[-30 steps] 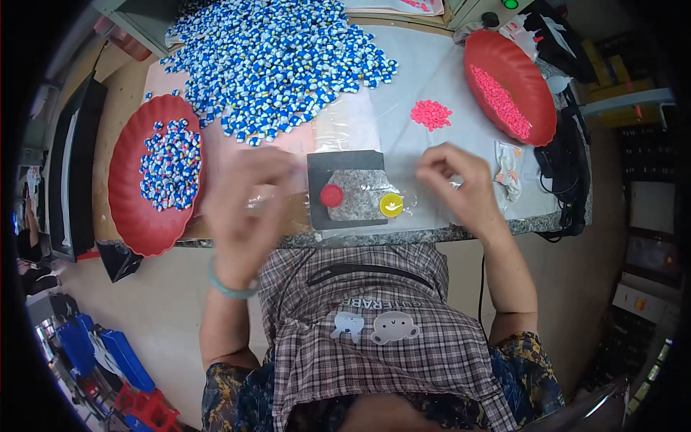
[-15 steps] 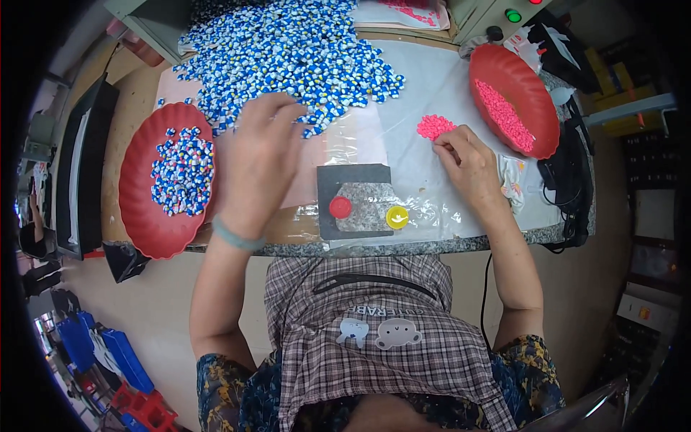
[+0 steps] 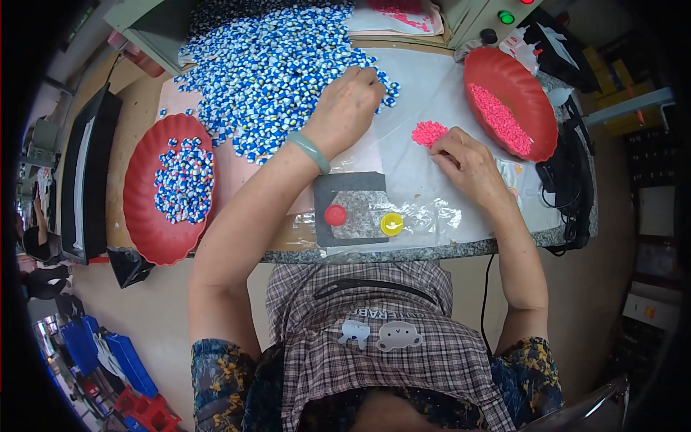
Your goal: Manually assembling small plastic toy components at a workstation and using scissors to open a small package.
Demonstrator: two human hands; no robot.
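Observation:
My left hand (image 3: 347,111), with a pale green bangle at its wrist, is at the right edge of a big heap of small blue-and-white pieces (image 3: 252,101). Its fingers curl down among them, hiding whatever they pinch. Beside a little pile of pink bits (image 3: 430,133), my right hand (image 3: 469,164) has thumb and forefinger drawn together. Anything between those fingertips is too small to make out. Nearer me lies a dark grey frame (image 3: 327,230) with a red round cap (image 3: 335,214) and a yellow round cap (image 3: 391,224) on it.
A red scalloped bowl (image 3: 144,230) at left holds blue-and-white pieces with some pink. Another red bowl (image 3: 543,115) at right contains pink bits. A black tray (image 3: 90,173) stands far left. Black cables (image 3: 576,187) lie at the right edge; a grey machine housing (image 3: 147,36) is behind.
My left hand has swung right and away from me, from the heap's near side to its right edge. My right hand stays pinched by the pink pile. The view has shifted slightly.

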